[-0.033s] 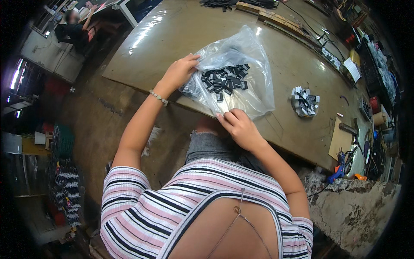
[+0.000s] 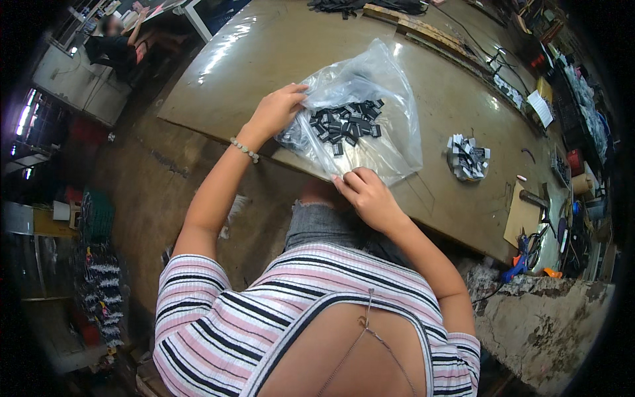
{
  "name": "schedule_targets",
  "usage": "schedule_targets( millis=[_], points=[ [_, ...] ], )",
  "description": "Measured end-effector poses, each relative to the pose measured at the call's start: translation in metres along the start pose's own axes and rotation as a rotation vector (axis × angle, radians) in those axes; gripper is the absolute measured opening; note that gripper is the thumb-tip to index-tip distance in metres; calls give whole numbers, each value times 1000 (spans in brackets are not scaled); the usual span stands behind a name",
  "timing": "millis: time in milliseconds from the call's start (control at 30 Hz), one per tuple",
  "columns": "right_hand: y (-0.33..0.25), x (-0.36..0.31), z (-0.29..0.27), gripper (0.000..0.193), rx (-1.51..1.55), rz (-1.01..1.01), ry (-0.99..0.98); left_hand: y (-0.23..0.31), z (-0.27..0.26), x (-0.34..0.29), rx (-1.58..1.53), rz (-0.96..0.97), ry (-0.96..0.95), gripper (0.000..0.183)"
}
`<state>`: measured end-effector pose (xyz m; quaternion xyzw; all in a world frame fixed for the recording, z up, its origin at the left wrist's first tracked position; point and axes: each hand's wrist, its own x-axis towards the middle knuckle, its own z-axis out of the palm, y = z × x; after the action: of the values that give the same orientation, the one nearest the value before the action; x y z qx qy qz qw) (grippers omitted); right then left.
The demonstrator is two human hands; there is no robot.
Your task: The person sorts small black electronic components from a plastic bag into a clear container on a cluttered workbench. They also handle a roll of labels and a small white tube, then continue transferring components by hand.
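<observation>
A clear plastic bag (image 2: pixel 399 142) lies at the near edge of the table. Its near-left side is folded over in a band. Small black rectangular pieces (image 2: pixel 344 124) with pale marks sit in a loose heap in the middle of the bag; I cannot tell whether all of them are inside it. My left hand (image 2: pixel 281 106), a beaded bracelet at its wrist, is closed on the bag's left edge. At the near corner my right hand (image 2: pixel 364 194) pinches the bag's edge between thumb and fingers.
To the right stands a clear round container (image 2: pixel 468 157) of black and white pieces. Beyond it lie a hammer (image 2: pixel 533 198), brown card (image 2: pixel 516 215) and a blue-handled tool (image 2: pixel 518 266). Wooden strips (image 2: pixel 430 32) run along the far side. A person (image 2: pixel 119 49) sits far left.
</observation>
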<state>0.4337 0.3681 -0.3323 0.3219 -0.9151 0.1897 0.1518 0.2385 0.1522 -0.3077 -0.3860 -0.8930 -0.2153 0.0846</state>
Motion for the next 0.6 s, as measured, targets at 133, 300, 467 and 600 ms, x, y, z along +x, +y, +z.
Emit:
schedule_targets(
  millis=[133,300,467,600],
  points=[
    [11,15,-29,29,457,130,81,28,-30,6,147,107,197,12],
    [53,43,-29,35,534,203,43,63,-53,-5,23,27,248,16],
    [54,94,26,56,-45,-148,-238,96,-41,-6,44,50,322,14],
    [62,125,34,41,143,123,-583,104,-39,-16,-67,-82,335,17]
  ],
)
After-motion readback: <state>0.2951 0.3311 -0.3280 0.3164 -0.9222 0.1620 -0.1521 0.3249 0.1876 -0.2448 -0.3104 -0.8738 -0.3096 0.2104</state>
